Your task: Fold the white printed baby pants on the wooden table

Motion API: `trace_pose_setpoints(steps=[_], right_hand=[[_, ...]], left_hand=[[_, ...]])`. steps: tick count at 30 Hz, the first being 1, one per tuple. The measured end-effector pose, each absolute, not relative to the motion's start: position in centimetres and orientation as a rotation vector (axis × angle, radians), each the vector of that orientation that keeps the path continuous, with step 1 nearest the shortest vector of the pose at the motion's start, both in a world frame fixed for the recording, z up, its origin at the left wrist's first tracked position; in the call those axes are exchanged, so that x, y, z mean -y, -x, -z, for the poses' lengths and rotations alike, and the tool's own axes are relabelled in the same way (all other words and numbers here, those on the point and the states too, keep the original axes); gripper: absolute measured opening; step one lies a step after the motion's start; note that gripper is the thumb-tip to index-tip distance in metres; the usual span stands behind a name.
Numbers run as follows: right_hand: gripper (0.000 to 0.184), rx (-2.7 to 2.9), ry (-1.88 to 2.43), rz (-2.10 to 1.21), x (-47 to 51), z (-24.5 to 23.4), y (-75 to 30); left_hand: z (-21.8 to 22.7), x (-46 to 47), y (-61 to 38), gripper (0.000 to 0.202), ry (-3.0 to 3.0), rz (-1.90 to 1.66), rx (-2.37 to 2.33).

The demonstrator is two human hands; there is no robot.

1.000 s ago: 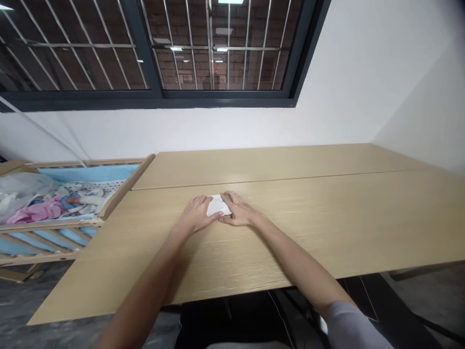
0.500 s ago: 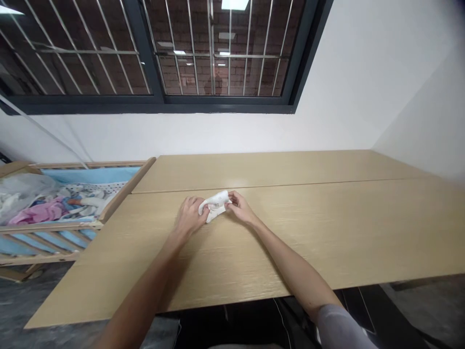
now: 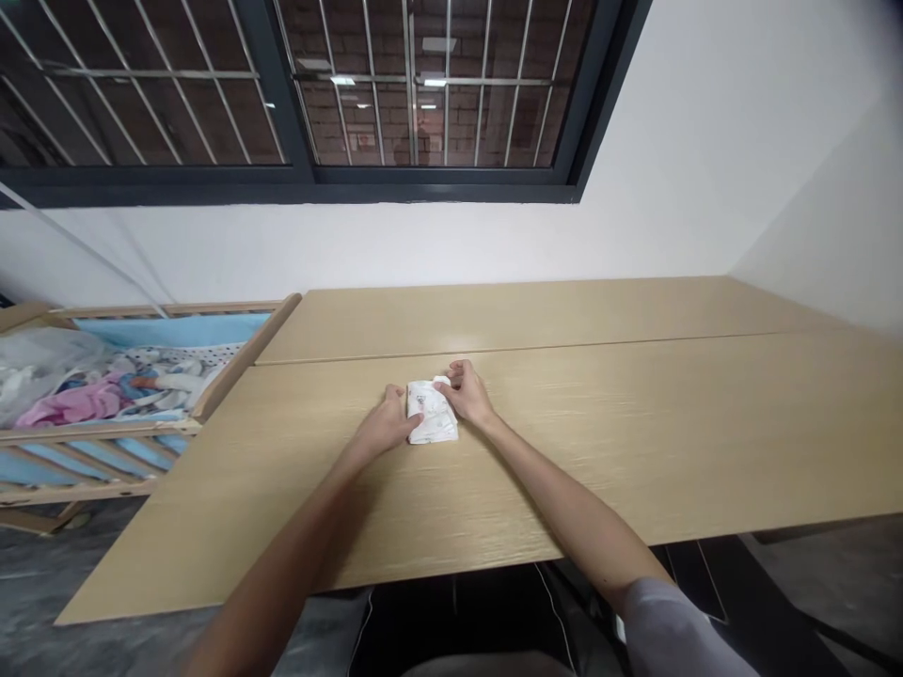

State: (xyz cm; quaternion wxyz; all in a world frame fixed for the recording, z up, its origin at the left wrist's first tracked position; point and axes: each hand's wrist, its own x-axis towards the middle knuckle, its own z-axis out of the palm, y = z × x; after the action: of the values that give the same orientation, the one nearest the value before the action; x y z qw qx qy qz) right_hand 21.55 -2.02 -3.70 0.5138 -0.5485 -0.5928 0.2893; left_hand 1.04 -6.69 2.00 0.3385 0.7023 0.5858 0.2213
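A small folded white cloth [image 3: 432,420] with a faint print lies flat on the light wooden table [image 3: 635,442], near its middle. My left hand [image 3: 387,425] rests against the cloth's left edge, fingers curled onto it. On the other side, my right hand [image 3: 467,392] pinches the cloth's upper right corner. Both forearms reach in from the bottom of the view.
A wooden cot [image 3: 134,376] stands against the table's left end, holding a pile of pink, white and blue clothes [image 3: 91,390]. A white wall and a barred window [image 3: 296,85] lie beyond the table. Dark floor shows below the near edge.
The cloth was lifted and turned between both hands half a second ago; now it lies flat and folded on the table, with both hands pressing its sides.
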Motion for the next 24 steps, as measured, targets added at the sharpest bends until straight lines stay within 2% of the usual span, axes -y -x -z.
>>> trace_pose_setpoints(steps=[5,9,14,20,24], right_hand=[[0.045,1.496,1.294,-0.657,1.8,4.3,-21.6],[0.039,1.618,1.279,-0.541,2.2,4.0,-21.7],[0.043,1.757,1.101,-0.463,3.1,0.6,-22.5],[0.061,2.212,0.800,-0.565,5.5,-4.7,-22.2],[0.057,2.590,0.585,-0.721,7.7,-4.5,-21.5]], left_hand=[[-2.5,6.7,-1.3,0.053,-1.995,-0.434,-1.661],[-4.0,7.1,-1.6,0.052,-2.076,-0.386,-1.819],[-5.7,11.3,-3.7,0.047,-2.427,-0.419,-1.744],[-2.2,17.9,-9.2,0.077,-2.488,-0.411,-1.972],[0.2,18.5,-10.6,0.070,-2.454,-0.420,-2.003]])
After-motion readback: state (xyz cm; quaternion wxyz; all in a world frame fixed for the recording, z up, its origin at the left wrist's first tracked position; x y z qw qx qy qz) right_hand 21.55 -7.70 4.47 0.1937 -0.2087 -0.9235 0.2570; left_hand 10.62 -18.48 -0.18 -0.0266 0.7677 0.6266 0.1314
